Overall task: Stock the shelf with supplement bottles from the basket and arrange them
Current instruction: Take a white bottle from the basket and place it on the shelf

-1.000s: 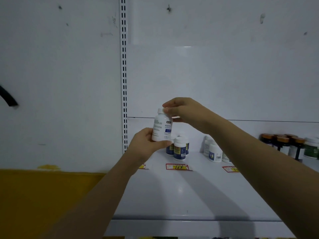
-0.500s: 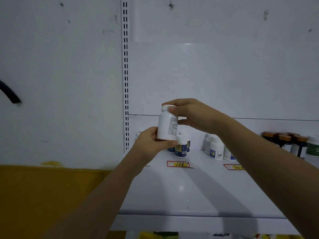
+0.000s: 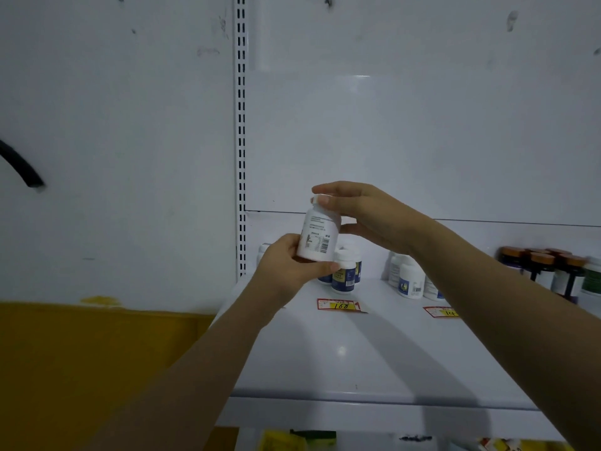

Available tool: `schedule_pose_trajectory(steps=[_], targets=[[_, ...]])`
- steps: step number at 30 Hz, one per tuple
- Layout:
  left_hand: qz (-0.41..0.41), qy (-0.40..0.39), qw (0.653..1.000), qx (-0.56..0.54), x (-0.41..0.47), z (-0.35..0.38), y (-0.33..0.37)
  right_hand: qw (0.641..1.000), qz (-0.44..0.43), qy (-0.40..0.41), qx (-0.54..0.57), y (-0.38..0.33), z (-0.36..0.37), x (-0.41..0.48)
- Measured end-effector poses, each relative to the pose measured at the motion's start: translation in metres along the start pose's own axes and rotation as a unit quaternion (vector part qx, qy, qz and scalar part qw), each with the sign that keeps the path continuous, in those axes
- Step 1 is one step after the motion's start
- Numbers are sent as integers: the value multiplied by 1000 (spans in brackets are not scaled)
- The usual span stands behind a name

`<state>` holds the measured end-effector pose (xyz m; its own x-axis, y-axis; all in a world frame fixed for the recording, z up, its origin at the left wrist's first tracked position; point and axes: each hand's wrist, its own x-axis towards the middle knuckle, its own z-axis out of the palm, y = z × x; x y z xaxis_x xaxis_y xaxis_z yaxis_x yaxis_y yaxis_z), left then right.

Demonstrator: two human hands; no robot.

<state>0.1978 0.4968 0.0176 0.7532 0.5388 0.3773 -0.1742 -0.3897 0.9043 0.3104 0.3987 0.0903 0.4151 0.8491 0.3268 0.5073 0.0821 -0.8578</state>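
I hold a white supplement bottle (image 3: 317,234) upright above the back left of the white shelf (image 3: 344,349). My left hand (image 3: 286,265) grips its base, thumb across the front. My right hand (image 3: 364,213) pinches its white cap from above. The label side with small print and a barcode faces me. Behind it on the shelf stand small white bottles with blue labels (image 3: 345,275), and further right white bottles (image 3: 410,279). No basket is in view.
Dark bottles with orange caps (image 3: 541,270) and a green-labelled bottle (image 3: 592,276) stand at the shelf's right. Red-and-yellow price tags (image 3: 340,305) lie on the shelf. A slotted upright (image 3: 241,135) runs up the back wall. A yellow panel (image 3: 97,353) lies lower left.
The bottle has been turned in my hands: its blue front label faced me earlier, now the barcode side does. Both hands stay on it, in about the same place.
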Motion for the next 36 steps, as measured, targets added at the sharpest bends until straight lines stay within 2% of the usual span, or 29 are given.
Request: schedule_pose_trajectory(steps=[2,4,6,11,17,23,27,30,36], targets=[[-4,27,1000,5,1,1,-1,999,7,7,-31,0,3,1],[-11,5,1000,-21,1,-1,-4,999,12,20,-22,2,1,2],[-9,-26,999,-44,0,-6,-5,1000,19,19,14,4,-3,2],[-1,-44,999,-17,0,-10,-5,990,16,-20,136,11,-2,-2],[19,45,999,15,5,-3,-12,999,26,-10,29,10,2,0],[36,-25,999,5,2,-5,-23,999,4,39,-24,21,7,-4],[46,-8,999,-6,8,-9,-25,993,-47,82,-65,21,16,-12],[87,24,995,-34,17,-12,-20,984,-120,103,-88,13,22,-19],[174,63,979,-80,28,-11,-6,924,-272,156,-219,16,34,-31]])
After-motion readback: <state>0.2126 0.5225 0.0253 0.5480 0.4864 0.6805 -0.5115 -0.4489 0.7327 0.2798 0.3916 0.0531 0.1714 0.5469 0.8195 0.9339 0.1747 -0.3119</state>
